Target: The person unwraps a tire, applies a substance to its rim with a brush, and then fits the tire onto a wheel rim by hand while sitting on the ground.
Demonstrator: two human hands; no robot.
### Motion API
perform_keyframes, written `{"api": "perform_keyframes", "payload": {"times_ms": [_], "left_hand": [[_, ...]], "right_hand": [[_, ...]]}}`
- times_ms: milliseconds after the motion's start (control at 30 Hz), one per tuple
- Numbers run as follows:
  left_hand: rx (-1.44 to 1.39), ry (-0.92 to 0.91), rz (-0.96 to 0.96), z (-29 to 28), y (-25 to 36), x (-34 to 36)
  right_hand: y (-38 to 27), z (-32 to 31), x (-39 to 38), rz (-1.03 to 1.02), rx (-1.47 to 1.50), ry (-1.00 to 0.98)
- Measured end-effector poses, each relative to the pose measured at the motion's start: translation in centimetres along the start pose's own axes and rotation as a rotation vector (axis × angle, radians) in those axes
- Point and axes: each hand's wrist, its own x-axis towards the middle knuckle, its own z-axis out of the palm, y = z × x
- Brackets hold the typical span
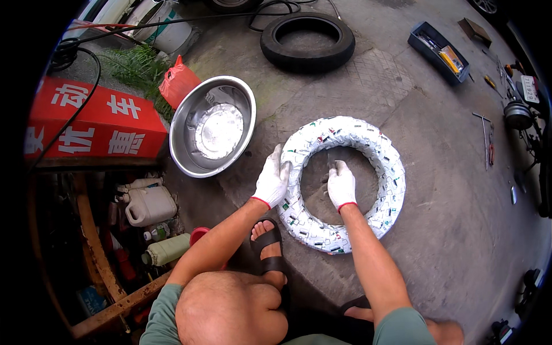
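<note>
A tyre-shaped ring (pixel 389 187) wrapped in white printed plastic lies flat on the ground in front of me. My left hand (pixel 272 179), in a white knitted glove with a red cuff, rests against the ring's outer left side. Its fingers are stretched out and the thumb stands apart. Inside the ring's hole is my right hand (pixel 341 185), in a matching glove. The right fingers are curled in above the ground; what they hold, if anything, is hidden.
A steel basin (pixel 250 109) stands left of the ring, by a red bag (pixel 178 84) and red box (pixel 92 123). A bare black tyre (pixel 307 60) lies beyond. Jugs (pixel 150 205) fill the lower-left rack. A toolbox (pixel 422 56) and T-handle wrench (pixel 484 138) are right.
</note>
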Motion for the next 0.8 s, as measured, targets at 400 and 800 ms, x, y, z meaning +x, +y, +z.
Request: {"api": "perform_keyframes", "payload": {"times_ms": [400,800], "left_hand": [[-0.052,0.048,0.08,0.7,0.0,0.6],[-0.045,0.034,0.094,0.9,0.1,1.0]], "right_hand": [[-3.5,3.3,-1.0,-0.16,-0.302,-0.144],[-4.8,2.1,0.1,-0.149,-0.611,-0.575]]}}
